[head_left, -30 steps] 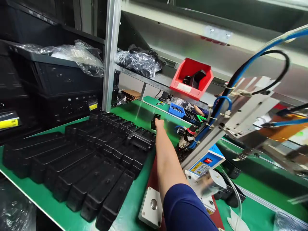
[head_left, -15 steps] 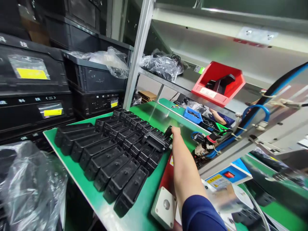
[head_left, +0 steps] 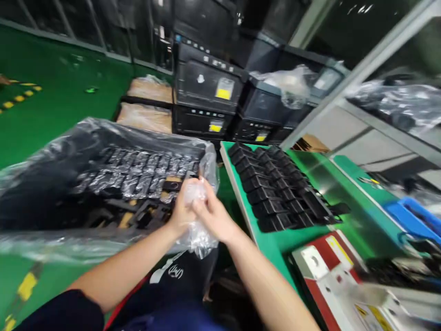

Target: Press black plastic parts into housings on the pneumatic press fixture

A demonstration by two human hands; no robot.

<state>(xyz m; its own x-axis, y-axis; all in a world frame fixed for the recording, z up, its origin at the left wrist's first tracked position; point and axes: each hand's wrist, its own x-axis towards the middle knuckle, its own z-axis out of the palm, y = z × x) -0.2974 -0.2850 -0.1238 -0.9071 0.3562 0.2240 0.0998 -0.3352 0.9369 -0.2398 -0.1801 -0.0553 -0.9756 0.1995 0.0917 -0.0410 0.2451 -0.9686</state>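
Note:
My left hand [head_left: 182, 210] and my right hand [head_left: 216, 219] are together over the near right corner of the lined bin, closed around a crumpled clear plastic bag [head_left: 201, 241]. The bag bulges out above and below my fingers; whether anything is inside it cannot be made out. Behind and left of my hands, the bin holds rows of plastic-wrapped black parts [head_left: 138, 163] and loose black parts [head_left: 138, 214] lying in disorder. On the green table [head_left: 272, 243] to the right stand rows of black hollow housings [head_left: 265, 188], with a dark part lying across their right end.
A clear plastic liner [head_left: 44, 161] drapes over the bin's rim. Stacked black crates [head_left: 208, 82] stand behind. A red and white device [head_left: 327, 262] sits on the table's near right side, with a blue tray [head_left: 413, 216] beyond. A metal post [head_left: 344, 87] rises at the table's back.
The view has swung left from the table to the bin. My right hand has left the black part beyond the housings; both hands now grip the plastic bag.

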